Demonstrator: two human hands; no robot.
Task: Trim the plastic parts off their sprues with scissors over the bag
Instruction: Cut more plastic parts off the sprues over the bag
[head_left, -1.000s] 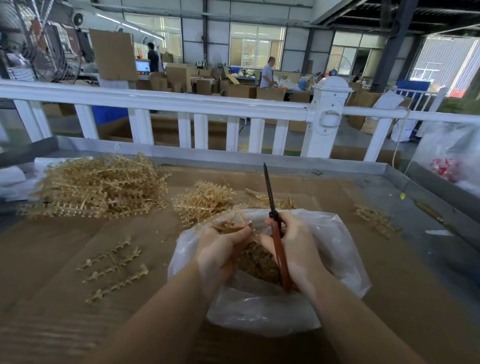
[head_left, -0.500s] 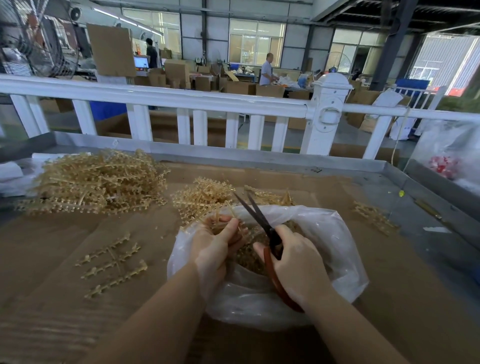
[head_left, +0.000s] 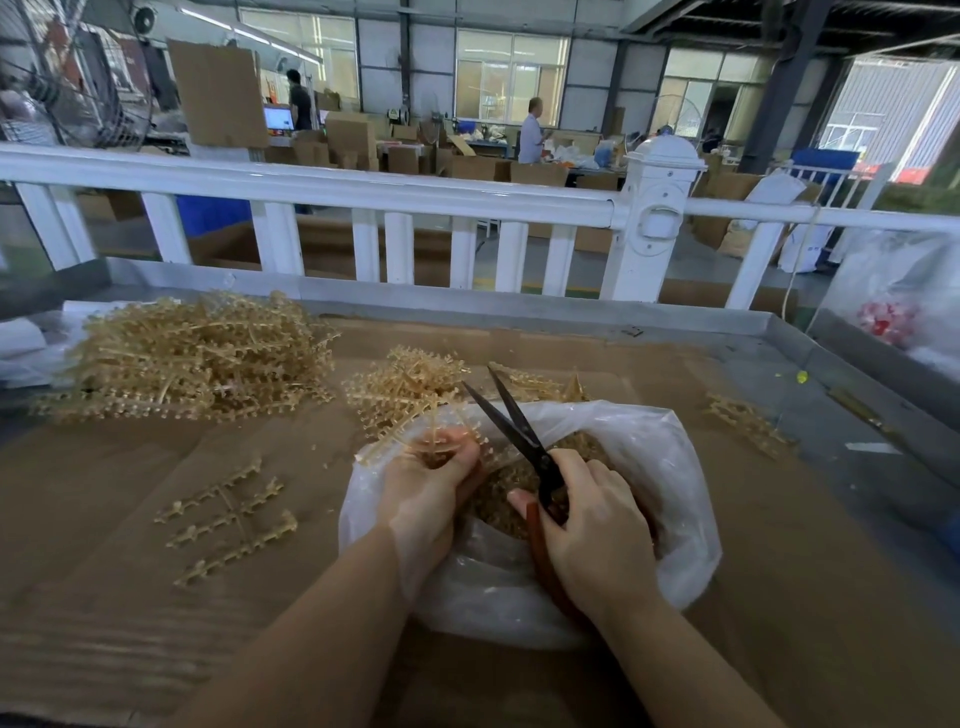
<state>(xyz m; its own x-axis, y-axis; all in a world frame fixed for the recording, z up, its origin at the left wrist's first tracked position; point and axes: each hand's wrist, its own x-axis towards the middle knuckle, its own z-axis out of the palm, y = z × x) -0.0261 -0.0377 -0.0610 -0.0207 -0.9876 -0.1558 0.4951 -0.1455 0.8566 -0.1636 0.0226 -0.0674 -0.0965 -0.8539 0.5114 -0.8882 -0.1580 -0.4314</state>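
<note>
The scissors (head_left: 511, 421), shut a second ago, now gape open.

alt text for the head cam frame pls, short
A person's right hand holds open dark-bladed, red-handled scissors over a clear plastic bag of trimmed tan bits, while the left hand grips a tan plastic sprue. More sprues are piled on the brown cardboard-covered table.

past the worktop (head_left: 857, 519) i see a white railing (head_left: 363, 192), then a big hall with stacked cardboard boxes (head_left: 353, 137), a large fan (head_left: 62, 93) at far left, tall windows (head_left: 509, 78) letting in daylight, and two people standing at distant benches.
</note>
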